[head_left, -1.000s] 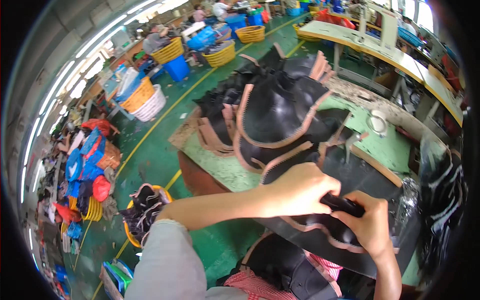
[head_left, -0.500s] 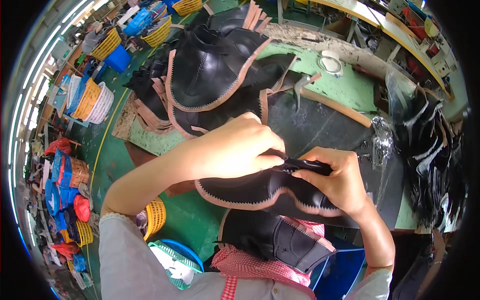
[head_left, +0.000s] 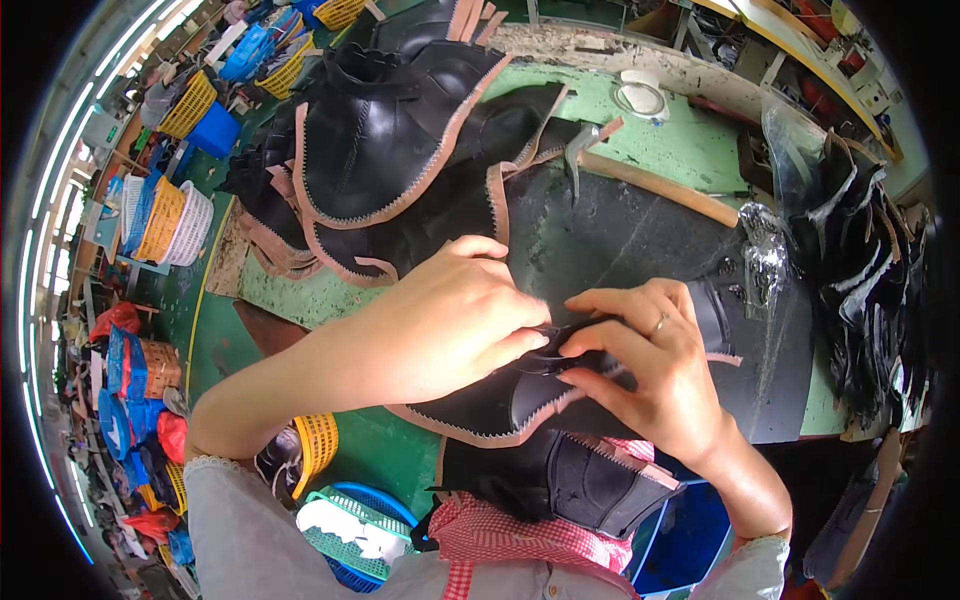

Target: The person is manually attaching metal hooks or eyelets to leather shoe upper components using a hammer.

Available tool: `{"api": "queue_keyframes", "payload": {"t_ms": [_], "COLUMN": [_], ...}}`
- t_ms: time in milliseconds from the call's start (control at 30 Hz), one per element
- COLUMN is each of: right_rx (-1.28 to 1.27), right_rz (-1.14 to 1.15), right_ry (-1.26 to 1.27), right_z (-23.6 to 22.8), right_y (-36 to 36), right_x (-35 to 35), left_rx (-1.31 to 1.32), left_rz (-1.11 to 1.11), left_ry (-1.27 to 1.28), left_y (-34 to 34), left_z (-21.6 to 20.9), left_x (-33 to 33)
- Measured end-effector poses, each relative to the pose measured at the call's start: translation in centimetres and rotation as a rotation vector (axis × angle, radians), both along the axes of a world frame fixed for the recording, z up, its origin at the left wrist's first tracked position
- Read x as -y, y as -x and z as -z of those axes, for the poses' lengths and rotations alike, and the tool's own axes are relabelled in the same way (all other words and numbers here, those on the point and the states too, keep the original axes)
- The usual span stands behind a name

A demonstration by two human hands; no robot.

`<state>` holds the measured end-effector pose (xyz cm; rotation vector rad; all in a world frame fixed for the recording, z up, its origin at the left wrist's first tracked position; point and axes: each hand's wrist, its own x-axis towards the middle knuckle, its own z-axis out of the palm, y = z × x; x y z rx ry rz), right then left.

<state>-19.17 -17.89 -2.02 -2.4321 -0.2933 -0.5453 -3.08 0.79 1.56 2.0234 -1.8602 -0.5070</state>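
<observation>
Black leather piece (head_left: 500, 405) with pinked tan edge, pinched at its top by left hand (head_left: 450, 320) and right hand (head_left: 650, 370), over dark mat (head_left: 640, 240) on green bench (head_left: 690, 140). More pieces (head_left: 400, 130) stacked behind.

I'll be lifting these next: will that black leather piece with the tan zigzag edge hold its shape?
Probably not. The black leather piece bends between the left hand and right hand, so it looks floppy. It seems thin and likely light. Its glossy face may be a little slippery.

Green floor (head_left: 385, 455), green worktable (head_left: 690, 140), yellow baskets (head_left: 165, 215) beyond.
</observation>
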Motion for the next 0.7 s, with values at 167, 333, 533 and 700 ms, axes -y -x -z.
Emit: {"api": "queue_keyframes", "payload": {"t_ms": [167,333,533,700], "right_rx": [0.021,0.103,0.225,0.114], "right_rz": [-0.018,-0.022,-0.001,0.072], "right_ry": [-0.018,0.039,0.143,0.145], "right_z": [-0.1,0.4,0.9,0.0], "right_y": [0.1,0.9,1.2,1.3], "right_x": [0.1,-0.6,-0.3,-1.0], "left_rx": [-0.034,-0.146,-0.131,-0.107], "left_rz": [-0.051,-0.044,-0.019,-0.031], "left_ry": [-0.115,-0.143,-0.045,-0.009], "left_y": [0.5,0.3,0.3,0.6], "left_z": [-1.1,-1.2,-1.0,-0.9], "left_x": [0.4,0.1,0.4,-0.1]}}
